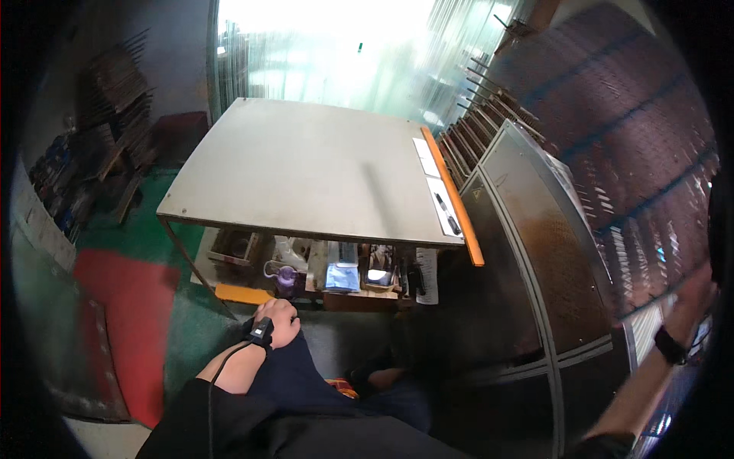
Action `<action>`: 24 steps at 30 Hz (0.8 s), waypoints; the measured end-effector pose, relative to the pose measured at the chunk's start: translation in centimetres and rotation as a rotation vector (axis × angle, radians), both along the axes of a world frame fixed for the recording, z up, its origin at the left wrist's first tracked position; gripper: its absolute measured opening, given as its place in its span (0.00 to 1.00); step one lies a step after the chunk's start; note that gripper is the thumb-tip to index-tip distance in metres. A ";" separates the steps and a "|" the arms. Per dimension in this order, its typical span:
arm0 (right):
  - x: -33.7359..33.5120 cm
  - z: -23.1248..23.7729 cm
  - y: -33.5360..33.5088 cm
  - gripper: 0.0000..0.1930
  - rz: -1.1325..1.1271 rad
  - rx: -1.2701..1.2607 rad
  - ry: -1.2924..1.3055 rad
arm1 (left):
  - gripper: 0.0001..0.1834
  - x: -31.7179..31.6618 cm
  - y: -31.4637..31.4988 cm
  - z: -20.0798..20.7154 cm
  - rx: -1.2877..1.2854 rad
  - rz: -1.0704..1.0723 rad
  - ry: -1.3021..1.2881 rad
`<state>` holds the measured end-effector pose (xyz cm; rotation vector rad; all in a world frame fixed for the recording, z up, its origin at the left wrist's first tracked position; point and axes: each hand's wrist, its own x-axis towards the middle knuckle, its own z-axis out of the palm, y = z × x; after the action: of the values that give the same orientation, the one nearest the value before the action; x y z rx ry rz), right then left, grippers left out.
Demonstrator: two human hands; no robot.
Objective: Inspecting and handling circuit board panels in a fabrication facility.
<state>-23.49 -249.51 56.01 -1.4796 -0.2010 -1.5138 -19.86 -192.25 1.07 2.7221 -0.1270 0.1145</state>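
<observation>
My left hand point(280, 321) rests on my dark-trousered knee point(298, 367), fingers bent loosely over it, with nothing seen in it. A small black device with a cable is strapped to that wrist. At the far right my right hand point(694, 302) reaches up in front of a large brown panel with blue bands point(604, 115). It is dim and blurred, so its fingers and anything in them cannot be made out. A black band point(671, 346) circles the right wrist. Just below the panel, a light striped surface point(646, 336) shows beside my right forearm.
A grey-topped table point(298, 164) stands ahead, with an orange strip point(455, 199), white papers point(432, 157) and a black pen point(447, 213) on its right edge. Its lower shelf holds a purple jug point(286, 279) and a blue packet point(342, 277). A dark cabinet point(535, 237) stands right.
</observation>
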 end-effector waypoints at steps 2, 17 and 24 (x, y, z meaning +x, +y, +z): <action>4.9 -3.3 4.6 0.21 0.210 0.140 0.104 | 0.11 -0.3 0.1 0.0 -0.006 0.022 -0.004; 20.0 -22.6 27.6 0.12 0.577 0.041 0.171 | 0.13 0.2 2.6 -1.7 0.029 0.065 0.093; 19.3 -28.2 28.9 0.09 0.555 -0.058 0.386 | 0.12 0.8 3.1 -1.5 -0.048 0.030 0.104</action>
<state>-4.22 -220.58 27.83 -1.5656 -0.3881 -0.7730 -19.01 -189.12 -0.42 2.6764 -0.0522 -0.0156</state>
